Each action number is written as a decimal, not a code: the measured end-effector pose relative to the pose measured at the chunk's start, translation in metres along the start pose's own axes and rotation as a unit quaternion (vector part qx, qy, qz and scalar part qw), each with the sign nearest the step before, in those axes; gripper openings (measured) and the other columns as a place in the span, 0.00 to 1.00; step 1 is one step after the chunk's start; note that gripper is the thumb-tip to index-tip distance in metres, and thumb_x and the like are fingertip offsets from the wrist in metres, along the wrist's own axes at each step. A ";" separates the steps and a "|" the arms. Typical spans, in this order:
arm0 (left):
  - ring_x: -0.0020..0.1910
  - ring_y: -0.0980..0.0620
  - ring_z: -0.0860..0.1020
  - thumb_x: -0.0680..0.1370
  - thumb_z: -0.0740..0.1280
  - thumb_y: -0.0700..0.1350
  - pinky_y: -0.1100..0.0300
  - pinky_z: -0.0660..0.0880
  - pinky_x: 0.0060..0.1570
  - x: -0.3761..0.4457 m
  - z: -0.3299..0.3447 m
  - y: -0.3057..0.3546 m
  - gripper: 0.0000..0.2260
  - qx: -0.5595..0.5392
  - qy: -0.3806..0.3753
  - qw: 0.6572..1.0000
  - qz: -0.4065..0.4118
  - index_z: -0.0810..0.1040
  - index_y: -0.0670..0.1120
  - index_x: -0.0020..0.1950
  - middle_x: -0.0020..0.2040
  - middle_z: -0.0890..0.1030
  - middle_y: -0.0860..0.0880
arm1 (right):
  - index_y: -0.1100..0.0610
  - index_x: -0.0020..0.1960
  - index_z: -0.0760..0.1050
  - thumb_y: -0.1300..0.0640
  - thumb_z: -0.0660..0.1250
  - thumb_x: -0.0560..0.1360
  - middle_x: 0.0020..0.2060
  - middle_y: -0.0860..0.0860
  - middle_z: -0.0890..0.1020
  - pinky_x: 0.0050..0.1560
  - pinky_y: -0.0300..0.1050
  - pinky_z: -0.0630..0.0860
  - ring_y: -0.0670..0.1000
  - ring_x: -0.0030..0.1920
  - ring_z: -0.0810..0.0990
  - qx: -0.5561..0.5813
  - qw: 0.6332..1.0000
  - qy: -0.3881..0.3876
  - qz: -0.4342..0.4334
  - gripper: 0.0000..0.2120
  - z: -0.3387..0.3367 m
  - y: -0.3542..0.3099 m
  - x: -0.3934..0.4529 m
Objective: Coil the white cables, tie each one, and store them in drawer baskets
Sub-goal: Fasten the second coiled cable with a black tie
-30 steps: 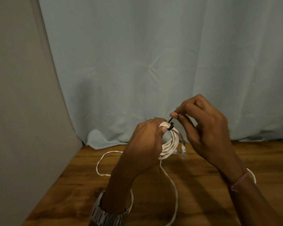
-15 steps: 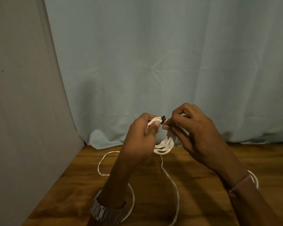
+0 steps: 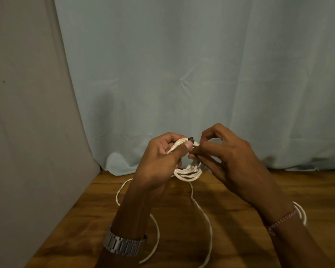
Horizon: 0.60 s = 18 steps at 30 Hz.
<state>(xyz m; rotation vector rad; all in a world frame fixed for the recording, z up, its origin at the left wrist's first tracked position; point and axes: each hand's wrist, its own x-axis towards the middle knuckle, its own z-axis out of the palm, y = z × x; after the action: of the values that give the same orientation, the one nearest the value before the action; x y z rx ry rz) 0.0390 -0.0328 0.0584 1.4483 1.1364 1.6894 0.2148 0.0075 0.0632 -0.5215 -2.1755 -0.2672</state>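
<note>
A white cable coil (image 3: 188, 172) of several loops hangs in the air above the wooden table (image 3: 230, 219). My left hand (image 3: 159, 161) grips the top of the coil, thumb pressed on the strands. A small black tie (image 3: 191, 139) sits on the bundle just past that thumb. My right hand (image 3: 226, 157) pinches at the tie and the strands right beside it, fingertips nearly touching the left thumb. A loose tail of white cable (image 3: 203, 215) drops from the coil onto the table and curls toward me.
A pale blue curtain (image 3: 182, 74) hangs behind the table and a grey cloth (image 3: 27, 132) covers the left side. More white cable (image 3: 301, 213) lies partly hidden behind my right wrist. No drawer or basket is in view.
My right hand came down from pulling the black tie's end up and now pinches close against the coil. Both hands have drawn together and the coil has turned more edge-on.
</note>
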 end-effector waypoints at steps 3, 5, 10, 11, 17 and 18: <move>0.34 0.52 0.71 0.79 0.70 0.41 0.57 0.69 0.34 0.001 0.000 -0.001 0.05 0.012 0.018 1.000 0.009 0.82 0.42 0.52 0.38 0.81 0.47 | 0.50 0.54 0.85 0.50 0.69 0.75 0.56 0.53 0.79 0.43 0.39 0.74 0.51 0.49 0.80 -0.021 0.999 -0.025 0.011 0.10 0.000 0.002 -0.001; 0.34 0.52 0.72 0.79 0.70 0.42 0.55 0.69 0.36 0.002 0.001 -0.003 0.05 0.022 0.029 0.999 0.010 0.82 0.42 0.52 0.39 0.82 0.47 | 0.47 0.59 0.84 0.49 0.73 0.74 0.64 0.51 0.77 0.51 0.44 0.77 0.51 0.57 0.79 -0.019 0.997 -0.074 0.031 0.14 0.001 0.004 -0.003; 0.34 0.59 0.76 0.79 0.71 0.44 0.60 0.73 0.37 0.002 0.004 -0.006 0.05 0.038 0.024 0.999 0.003 0.83 0.44 0.52 0.41 0.84 0.49 | 0.48 0.56 0.86 0.49 0.77 0.72 0.65 0.48 0.80 0.56 0.38 0.77 0.47 0.57 0.82 0.027 0.996 -0.056 0.056 0.13 0.005 0.004 0.000; 0.34 0.60 0.76 0.79 0.71 0.44 0.61 0.73 0.36 0.002 0.004 -0.007 0.05 0.039 0.022 0.999 0.003 0.83 0.45 0.52 0.40 0.84 0.49 | 0.50 0.53 0.86 0.51 0.79 0.70 0.60 0.48 0.83 0.55 0.37 0.79 0.47 0.54 0.83 0.040 0.997 -0.028 0.057 0.12 0.007 0.003 0.001; 0.31 0.63 0.77 0.78 0.71 0.40 0.68 0.71 0.33 0.004 0.007 -0.009 0.05 0.035 0.012 0.999 0.015 0.83 0.40 0.52 0.36 0.83 0.53 | 0.49 0.49 0.66 0.59 0.82 0.67 0.45 0.46 0.84 0.37 0.38 0.82 0.41 0.42 0.84 0.174 0.961 0.058 0.206 0.25 0.017 -0.002 0.004; 0.31 0.63 0.77 0.78 0.71 0.39 0.69 0.71 0.33 0.004 0.009 -0.008 0.05 0.037 0.005 0.999 0.017 0.83 0.39 0.52 0.37 0.83 0.52 | 0.50 0.49 0.66 0.59 0.81 0.67 0.43 0.45 0.83 0.35 0.36 0.81 0.40 0.41 0.83 0.169 0.960 0.069 0.213 0.24 0.018 -0.001 0.003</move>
<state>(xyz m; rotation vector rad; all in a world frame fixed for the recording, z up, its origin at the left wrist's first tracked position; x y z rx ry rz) 0.0462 -0.0244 0.0526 1.5142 1.1964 1.6958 0.1994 0.0139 0.0549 -0.7313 -1.8622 0.2902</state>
